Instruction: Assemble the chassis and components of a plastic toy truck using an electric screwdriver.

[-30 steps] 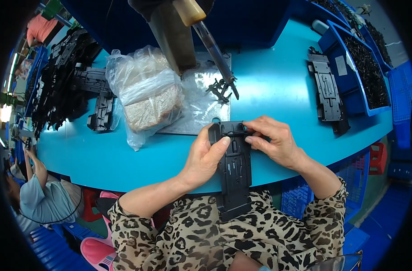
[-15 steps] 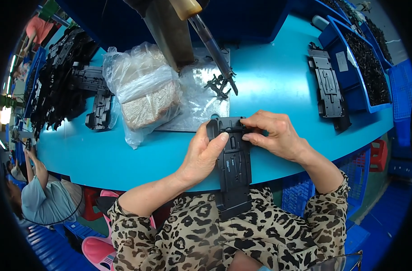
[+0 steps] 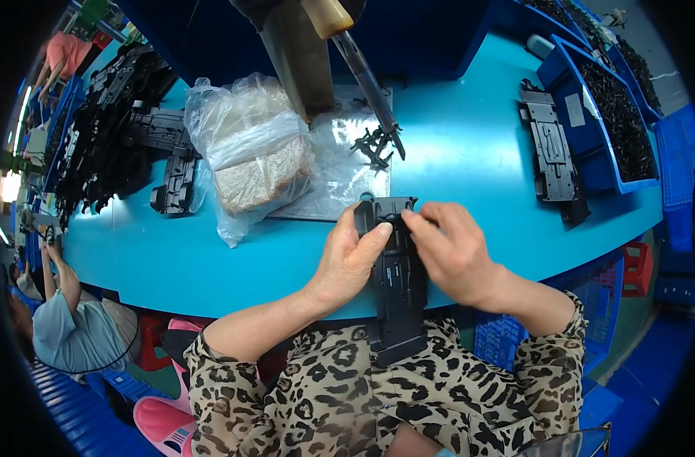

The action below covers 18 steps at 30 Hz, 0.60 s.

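Note:
A long black plastic toy-car chassis (image 3: 398, 293) is tilted over the table's near edge, its lower end against my lap. My left hand (image 3: 344, 263) is closed around its upper left side, thumb lying across the top face. At its upper right edge, my right hand (image 3: 458, 255) has curled fingers, the index fingertip against the chassis near a crosswise bar. Whatever may be between those fingers is hidden. Several small black plastic pieces (image 3: 374, 145) lie beyond the chassis on a metal plate (image 3: 306, 207), beneath the tip of a tan-handled tool with a metal shaft (image 3: 366, 84).
A clear plastic bag (image 3: 260, 164) with pale contents sits left of the plate. More black chassis are heaped (image 3: 108, 122) at the far left. On the right, another chassis (image 3: 549, 145) lies beside a blue bin (image 3: 625, 183) of black parts. A co-worker (image 3: 81, 327) sits at left.
My right hand has turned and drawn its fingers in, index finger now pressing at the chassis edge instead of pinching beside it. The left hand keeps its grip; the view has shifted slightly.

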{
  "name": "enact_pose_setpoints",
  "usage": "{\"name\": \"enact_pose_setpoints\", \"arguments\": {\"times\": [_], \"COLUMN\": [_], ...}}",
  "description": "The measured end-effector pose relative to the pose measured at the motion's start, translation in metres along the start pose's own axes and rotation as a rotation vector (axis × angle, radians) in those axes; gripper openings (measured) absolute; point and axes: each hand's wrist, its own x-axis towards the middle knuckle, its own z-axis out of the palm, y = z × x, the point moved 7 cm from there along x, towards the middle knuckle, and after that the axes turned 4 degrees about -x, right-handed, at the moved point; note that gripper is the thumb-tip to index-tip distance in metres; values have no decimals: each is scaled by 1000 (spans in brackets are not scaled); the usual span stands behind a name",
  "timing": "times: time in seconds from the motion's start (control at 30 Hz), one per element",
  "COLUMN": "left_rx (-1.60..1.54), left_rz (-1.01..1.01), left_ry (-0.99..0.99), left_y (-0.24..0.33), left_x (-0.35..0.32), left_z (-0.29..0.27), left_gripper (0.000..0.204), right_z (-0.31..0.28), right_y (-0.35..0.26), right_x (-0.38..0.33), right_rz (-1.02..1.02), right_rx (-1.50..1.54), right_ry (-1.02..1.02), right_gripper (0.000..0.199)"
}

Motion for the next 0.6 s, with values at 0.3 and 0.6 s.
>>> {"name": "enact_pose_setpoints", "arguments": {"times": [0.3, 0.6], "left_rx": [-2, 155], "left_rz": [29, 32], "left_ry": [22, -42], "left_y": [2, 16], "left_x": [-3, -4], "left_z": [2, 24], "left_gripper": [28, 38], "right_z": [-2, -5], "right_y": [-17, -17], "right_x": [3, -1], "right_rz": [56, 236], "right_rx": [3, 37], "right_ry": [-102, -326], "right_gripper": [43, 72]}}
